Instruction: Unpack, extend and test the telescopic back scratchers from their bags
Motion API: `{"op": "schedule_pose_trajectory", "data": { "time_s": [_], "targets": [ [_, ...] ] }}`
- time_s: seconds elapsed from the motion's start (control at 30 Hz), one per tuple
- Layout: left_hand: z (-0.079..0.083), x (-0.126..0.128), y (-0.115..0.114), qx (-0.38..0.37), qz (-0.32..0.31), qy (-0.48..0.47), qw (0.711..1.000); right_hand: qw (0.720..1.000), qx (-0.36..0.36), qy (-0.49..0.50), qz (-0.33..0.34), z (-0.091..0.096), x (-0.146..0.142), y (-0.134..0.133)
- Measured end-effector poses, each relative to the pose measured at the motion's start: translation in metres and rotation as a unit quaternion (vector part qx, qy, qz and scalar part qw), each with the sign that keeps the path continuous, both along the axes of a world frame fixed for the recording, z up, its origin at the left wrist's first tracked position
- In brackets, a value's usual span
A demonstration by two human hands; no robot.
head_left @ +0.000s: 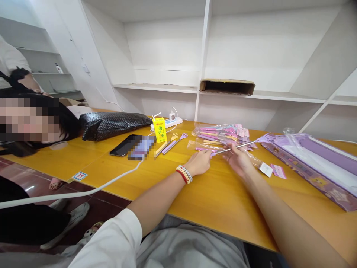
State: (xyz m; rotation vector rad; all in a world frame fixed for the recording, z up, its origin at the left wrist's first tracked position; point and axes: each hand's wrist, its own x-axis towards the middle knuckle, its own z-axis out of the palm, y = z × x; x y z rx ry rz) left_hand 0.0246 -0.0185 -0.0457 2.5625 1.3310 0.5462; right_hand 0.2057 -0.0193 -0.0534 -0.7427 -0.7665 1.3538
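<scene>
My left hand [199, 162] and my right hand [238, 160] both grip a thin telescopic metal rod [237, 146] over the yellow table [217, 193]. The rod ends in a purple hand-shaped scratcher head [264, 139] at the right. My left hand pinches the rod's purple handle end, my right hand holds its middle. A clear plastic sleeve lies under my right hand, with a white tag [265, 169] and a pink tag [278, 171] beside it. Just behind my hands sits a pile of packaged pink and purple scratchers [223, 133].
A purple display box [315, 163] lies at the right. Two loose scratchers [174, 141], a yellow drink carton [160, 130], phones [134, 146], a power strip [167, 123] and a black bag [114, 124] are left of centre. Another person leans on the table's left end. White shelves stand behind.
</scene>
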Motion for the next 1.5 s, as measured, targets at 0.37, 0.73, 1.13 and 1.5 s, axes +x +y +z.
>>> {"op": "schedule_pose_trajectory", "data": {
  "time_s": [0.37,0.73,1.13,1.5],
  "targets": [
    [-0.002,0.013,-0.006,-0.044,-0.066,-0.129,0.988,0.993,0.023,0.116,-0.028,0.02,-0.039,0.006],
    [-0.006,0.011,0.002,-0.053,-0.136,-0.093,0.985,0.993,0.024,0.104,-0.043,0.016,-0.042,0.005],
    [0.003,0.022,-0.011,0.007,-0.004,0.043,0.999,0.979,-0.065,0.084,-0.173,0.019,-0.051,0.016],
    [0.003,0.026,-0.013,0.015,0.022,0.034,0.999,0.968,-0.085,0.089,-0.219,0.029,-0.048,0.011]
  ]
}}
